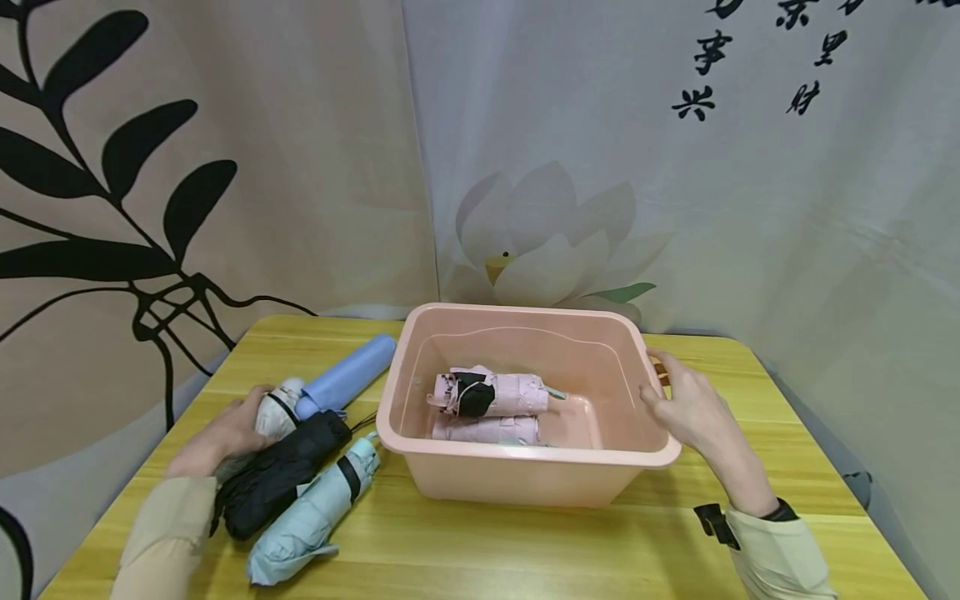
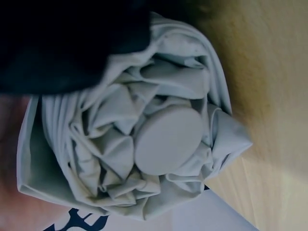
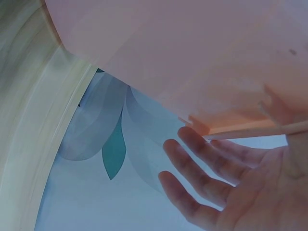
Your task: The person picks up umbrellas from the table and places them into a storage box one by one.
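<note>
Pale-grey folded fabric umbrella (image 1: 279,412), left of peach rectangular plastic bin (image 1: 517,482): held in left hand (image 1: 234,429). Right hand (image 1: 690,404): thumb and finger pinching bin's right rim. Advised: firm hold, lift clear of adjacent black folded fabric umbrella (image 1: 288,475), bin steadied. Surface: yellow wood-grain table (image 1: 480,550) beneath bin. Room: off-white printed cloth backdrop (image 1: 330,167) behind bin.

The left sleeve (image 1: 168,529) and right sleeve (image 1: 780,557) are beige; a black strap (image 1: 717,527) (squarish end jutting out) edges the latter.
</note>
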The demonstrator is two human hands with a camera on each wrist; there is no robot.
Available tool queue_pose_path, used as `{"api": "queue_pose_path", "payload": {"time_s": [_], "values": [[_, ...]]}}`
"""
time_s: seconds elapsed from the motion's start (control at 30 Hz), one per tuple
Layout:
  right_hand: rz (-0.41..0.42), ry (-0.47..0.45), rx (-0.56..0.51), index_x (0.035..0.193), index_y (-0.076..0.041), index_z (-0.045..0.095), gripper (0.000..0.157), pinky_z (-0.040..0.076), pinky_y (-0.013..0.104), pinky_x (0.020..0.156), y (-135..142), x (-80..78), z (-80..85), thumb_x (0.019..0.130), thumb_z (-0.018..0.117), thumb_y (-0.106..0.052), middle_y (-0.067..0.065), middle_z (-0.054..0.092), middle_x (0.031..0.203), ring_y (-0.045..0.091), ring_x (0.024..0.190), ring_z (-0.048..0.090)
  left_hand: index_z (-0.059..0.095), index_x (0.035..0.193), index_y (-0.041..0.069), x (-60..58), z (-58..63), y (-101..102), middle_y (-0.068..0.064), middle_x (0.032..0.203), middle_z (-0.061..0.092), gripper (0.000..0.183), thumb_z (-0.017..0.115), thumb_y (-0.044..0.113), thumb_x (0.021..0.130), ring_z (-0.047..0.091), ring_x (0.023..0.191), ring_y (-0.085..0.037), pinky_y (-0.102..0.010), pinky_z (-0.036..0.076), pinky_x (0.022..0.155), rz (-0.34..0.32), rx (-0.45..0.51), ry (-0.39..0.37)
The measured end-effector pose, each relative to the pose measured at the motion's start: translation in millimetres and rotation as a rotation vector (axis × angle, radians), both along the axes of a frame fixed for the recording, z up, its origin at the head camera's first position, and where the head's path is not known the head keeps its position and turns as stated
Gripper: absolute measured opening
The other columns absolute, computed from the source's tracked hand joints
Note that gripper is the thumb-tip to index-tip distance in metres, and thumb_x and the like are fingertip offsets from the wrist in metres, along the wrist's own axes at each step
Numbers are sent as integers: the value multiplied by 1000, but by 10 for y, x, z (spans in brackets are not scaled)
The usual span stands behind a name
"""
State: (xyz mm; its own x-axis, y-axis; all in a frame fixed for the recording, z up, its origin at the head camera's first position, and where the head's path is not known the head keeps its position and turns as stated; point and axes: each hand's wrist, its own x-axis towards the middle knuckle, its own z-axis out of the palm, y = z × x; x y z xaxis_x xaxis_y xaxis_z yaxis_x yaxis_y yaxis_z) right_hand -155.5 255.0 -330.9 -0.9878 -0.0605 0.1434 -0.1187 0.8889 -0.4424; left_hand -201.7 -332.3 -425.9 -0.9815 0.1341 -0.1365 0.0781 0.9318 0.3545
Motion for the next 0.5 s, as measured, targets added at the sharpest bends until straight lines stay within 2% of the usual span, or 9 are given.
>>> {"api": "queue_pose_path", "payload": {"time_s": [0.13, 0.37, 0.5], "values": [[-3, -8, -3, 136, -5, 38, 52, 48, 39, 67, -3, 4, 8, 88, 48, -23, 21, 60, 113, 31, 92, 61, 27, 132, -4, 0, -25, -11, -41, 115, 44, 80, 73, 22, 72, 51, 95, -48, -52, 44, 72, -13, 7, 35], [-8, -13, 2, 136, -5, 37, 53, 48, 38, 65, -6, 5, 14, 88, 49, -24, 21, 60, 113, 31, 92, 61, 30, 130, -5, 5, -19, -5, -43, 115, 42, 77, 74, 18, 71, 50, 95, -51, -54, 43, 71, -19, 1, 78], [-15, -9, 15, 136, -5, 38, 52, 47, 37, 63, -11, 4, 15, 88, 48, -24, 21, 60, 113, 30, 90, 61, 31, 129, -3, 2, -37, -11, -42, 114, 43, 76, 74, 19, 70, 51, 92, -48, -52, 44, 69, -19, -3, 93]]}}
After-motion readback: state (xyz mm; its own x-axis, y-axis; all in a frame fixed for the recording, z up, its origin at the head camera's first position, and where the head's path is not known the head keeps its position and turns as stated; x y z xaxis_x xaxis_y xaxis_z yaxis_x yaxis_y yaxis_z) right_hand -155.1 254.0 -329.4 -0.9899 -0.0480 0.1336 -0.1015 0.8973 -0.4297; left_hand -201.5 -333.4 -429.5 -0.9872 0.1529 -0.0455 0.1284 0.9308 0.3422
